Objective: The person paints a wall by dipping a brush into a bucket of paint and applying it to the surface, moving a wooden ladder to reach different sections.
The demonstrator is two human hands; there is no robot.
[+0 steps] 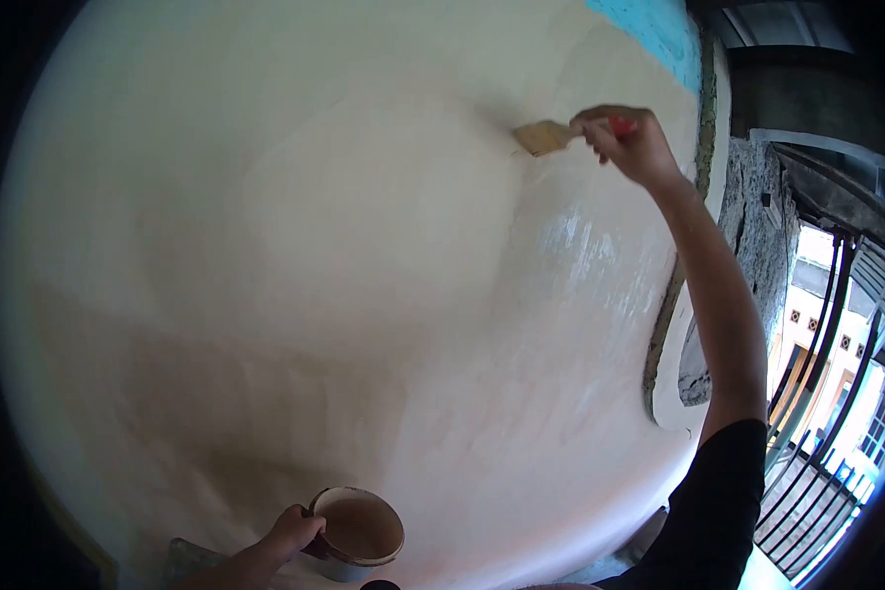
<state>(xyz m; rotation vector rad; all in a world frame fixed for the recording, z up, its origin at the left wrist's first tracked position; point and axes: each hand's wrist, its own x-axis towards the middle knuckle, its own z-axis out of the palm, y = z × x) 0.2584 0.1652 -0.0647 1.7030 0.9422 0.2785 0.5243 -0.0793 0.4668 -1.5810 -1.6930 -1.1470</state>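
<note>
My right hand [627,143] is raised at the upper right, its fingers wrapped round the red handle of a paintbrush [544,138]. The bristles point left and meet the cream-coloured wall [364,216], or hover very close to it. Low in the view, my left hand [297,531] grips the rim of a paint bucket [395,536], with the thumb over the edge. Cream or light brown paint [359,528] shows inside it. Below and right of the brush, a patch of the wall shines as if wet.
A bright blue area [654,34] covers the wall's top right. Along the right side runs a rough-edged border [706,118] with a bare grey column [757,211] beyond. Farther right, a dark metal railing [816,501] stands before a sunlit building [836,339].
</note>
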